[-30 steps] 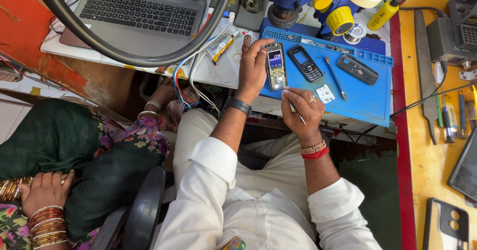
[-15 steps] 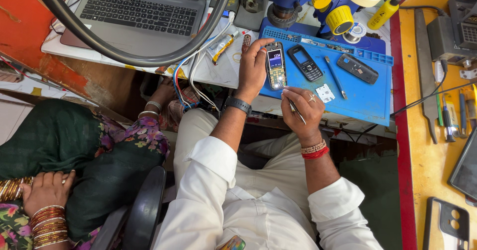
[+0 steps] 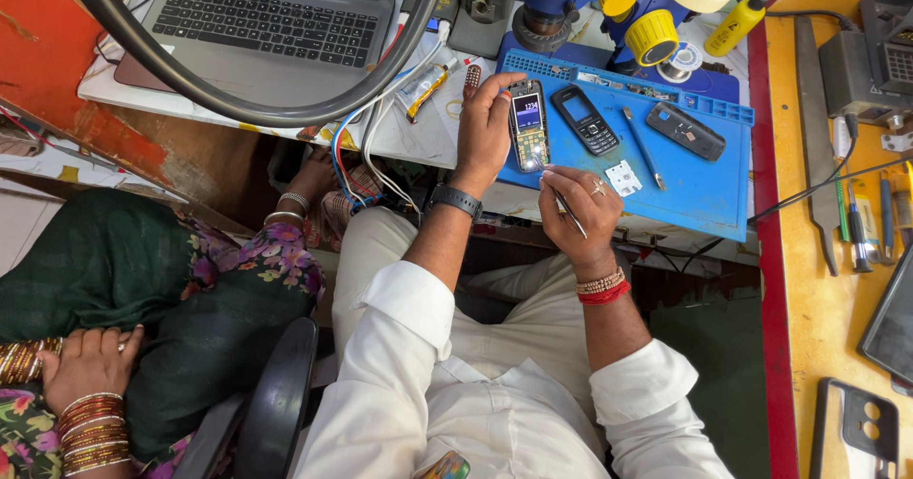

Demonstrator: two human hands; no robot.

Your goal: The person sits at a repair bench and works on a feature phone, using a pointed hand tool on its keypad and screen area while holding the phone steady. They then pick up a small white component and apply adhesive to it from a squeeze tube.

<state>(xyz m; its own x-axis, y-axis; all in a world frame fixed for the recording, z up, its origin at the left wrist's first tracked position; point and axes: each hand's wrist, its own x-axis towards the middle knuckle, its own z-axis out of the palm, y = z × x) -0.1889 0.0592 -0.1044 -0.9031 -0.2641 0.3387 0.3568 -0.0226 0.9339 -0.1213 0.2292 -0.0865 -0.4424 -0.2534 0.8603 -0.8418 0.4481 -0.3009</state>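
On the blue mat (image 3: 704,194), my left hand (image 3: 483,129) grips the opened phone (image 3: 528,125), its screen lit and board bare; my right hand (image 3: 582,211) pinches a thin tool (image 3: 567,199) just below it. I judge the work midway: a second phone (image 3: 587,118), a back cover (image 3: 685,130) and a small white part (image 3: 624,177) lie apart, unassembled.

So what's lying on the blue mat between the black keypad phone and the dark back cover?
In the head view, a blue pen-like tool lies between the black keypad phone and the dark back cover on the blue mat.
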